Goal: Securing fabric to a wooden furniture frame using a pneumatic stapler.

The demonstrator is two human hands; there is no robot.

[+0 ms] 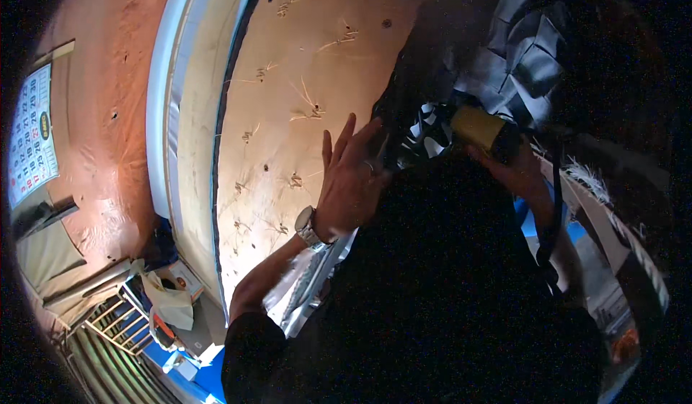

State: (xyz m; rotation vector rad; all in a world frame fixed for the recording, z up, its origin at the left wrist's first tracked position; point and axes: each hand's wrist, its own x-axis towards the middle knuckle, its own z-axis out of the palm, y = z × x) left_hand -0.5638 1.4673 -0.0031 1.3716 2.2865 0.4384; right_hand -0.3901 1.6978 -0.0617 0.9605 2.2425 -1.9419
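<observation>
My left hand, with a metal watch on its wrist, is open with fingers stretched out. It rests against the right edge of a tan board, beside a dark border. Several tied tufts of string stick out of the board. To the right, my right hand grips a yellow, rounded block-like thing with a dark end; its exact kind is hard to make out. Close to it lies crumpled grey-and-black material, partly lost in shadow. My dark-clothed body hides the lower middle.
Left of the board stand a pale padded edge and an orange-brown wall with a calendar. At lower left are a wooden slatted rack and piled boxes and cloths. A frayed, rope-like edge runs down the right side.
</observation>
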